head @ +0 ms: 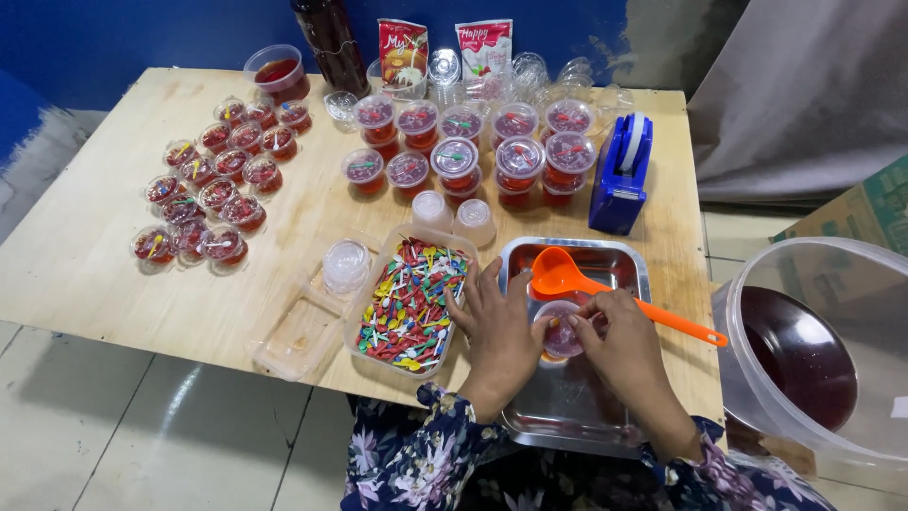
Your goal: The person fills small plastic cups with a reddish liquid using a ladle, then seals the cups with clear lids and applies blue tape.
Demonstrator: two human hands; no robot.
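- Both hands meet over a small clear cup (560, 331) of red liquid standing in a steel tray (567, 416) at the near edge of the table; the left hand (501, 331) curls against the cup's left side, the right hand (619, 341) pinches at its rim from the right, fingers (579, 322) bent close.
- The cup sits directly between the two hands, touching both; neither is clearly nearer.
- An orange ladle (567, 276) lies across the tray just beyond the cup, bowl to the left, handle running down and right past the right hand and over the tray's edge.
- Just left of the left hand, a clear tub holds small coloured plastic spoons (411, 303); further left sit an empty clear container (303, 331) and a stack of lids (345, 263).
- Beyond, sealed cups of red jelly (463, 156) stand in rows, with a second cluster (218, 185) at far left; a blue tape dispenser (621, 175) stands beyond the tray.
- At the right, off the plywood table (95, 274), a large clear bucket (813, 360) holds dark red liquid.
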